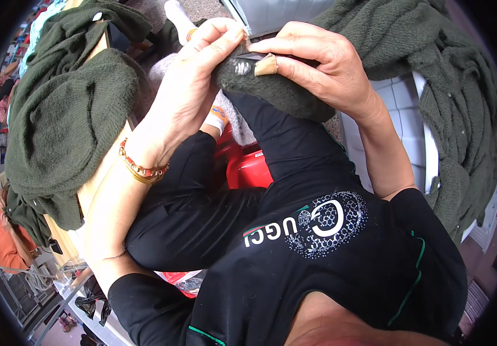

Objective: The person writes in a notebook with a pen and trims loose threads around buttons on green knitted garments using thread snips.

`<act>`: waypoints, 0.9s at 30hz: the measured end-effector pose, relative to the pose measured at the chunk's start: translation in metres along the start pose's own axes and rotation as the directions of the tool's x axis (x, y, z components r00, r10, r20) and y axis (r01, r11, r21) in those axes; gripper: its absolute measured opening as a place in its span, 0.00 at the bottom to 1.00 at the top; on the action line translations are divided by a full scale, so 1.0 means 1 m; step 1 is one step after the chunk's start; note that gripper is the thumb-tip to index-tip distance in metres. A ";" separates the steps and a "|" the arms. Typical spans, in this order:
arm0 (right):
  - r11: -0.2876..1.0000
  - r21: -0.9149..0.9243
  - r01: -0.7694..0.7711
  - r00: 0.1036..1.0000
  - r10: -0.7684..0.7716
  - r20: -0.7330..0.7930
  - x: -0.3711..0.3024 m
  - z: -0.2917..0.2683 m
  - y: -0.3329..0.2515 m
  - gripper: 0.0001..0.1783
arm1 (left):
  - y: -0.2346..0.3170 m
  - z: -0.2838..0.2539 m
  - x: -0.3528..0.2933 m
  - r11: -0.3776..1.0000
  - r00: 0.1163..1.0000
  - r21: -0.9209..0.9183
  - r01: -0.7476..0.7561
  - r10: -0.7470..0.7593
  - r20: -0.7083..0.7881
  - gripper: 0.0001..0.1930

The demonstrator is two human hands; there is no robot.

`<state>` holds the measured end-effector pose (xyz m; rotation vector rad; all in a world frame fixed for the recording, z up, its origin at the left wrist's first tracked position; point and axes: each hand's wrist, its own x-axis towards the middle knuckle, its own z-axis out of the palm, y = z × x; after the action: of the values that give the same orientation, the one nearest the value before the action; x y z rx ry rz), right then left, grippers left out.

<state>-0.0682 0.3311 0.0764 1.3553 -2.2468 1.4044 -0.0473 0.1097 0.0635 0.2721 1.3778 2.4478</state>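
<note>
My left hand [199,72] is closed in a pinch, thumb and forefinger meeting at the upper edge of a dark green knit garment [289,98]. Opposite it, my right hand [323,66] grips the same fuzzy knit, forefinger stretched toward the left fingertips. A tan cover [266,65] wraps the tip of the right thumb. Between the hands a small black label [244,66] with white marks shows on the knit. Whatever fine thing may sit between the pinched fingertips is too small to make out. The garment rests over my raised knee.
More dark green knitwear [72,127] is heaped on a wooden table edge [90,193] at the left. Another green knit pile [462,121] drapes over a white plastic container [392,109] at the right. Below me is a red stool [248,170]. An orange-clad person [9,230] is at the far left.
</note>
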 end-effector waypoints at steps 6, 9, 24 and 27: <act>0.921 0.270 -0.279 0.904 0.347 -0.251 -0.015 -0.019 0.024 0.17 | -0.003 -0.016 -0.002 0.883 0.995 0.468 0.025 0.023 -0.097 0.08; 0.852 0.168 -0.497 0.809 0.524 -0.265 -0.018 -0.052 0.023 0.24 | -0.009 -0.032 -0.008 0.691 0.962 0.671 0.269 -0.166 -0.214 0.12; 0.506 -0.602 -0.617 0.609 0.792 0.043 -0.013 -0.054 0.167 0.39 | 0.032 -0.007 -0.025 0.706 0.903 0.693 0.145 -0.381 0.198 0.03; 0.433 -0.719 -0.543 0.608 0.793 0.018 -0.010 -0.055 0.163 0.36 | 0.046 -0.019 -0.026 0.821 0.960 0.558 0.120 -0.240 0.147 0.04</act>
<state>-0.2027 0.4041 -0.0023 0.4276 -3.3035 0.2672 -0.0374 0.0630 0.0925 0.4896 1.8784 1.7648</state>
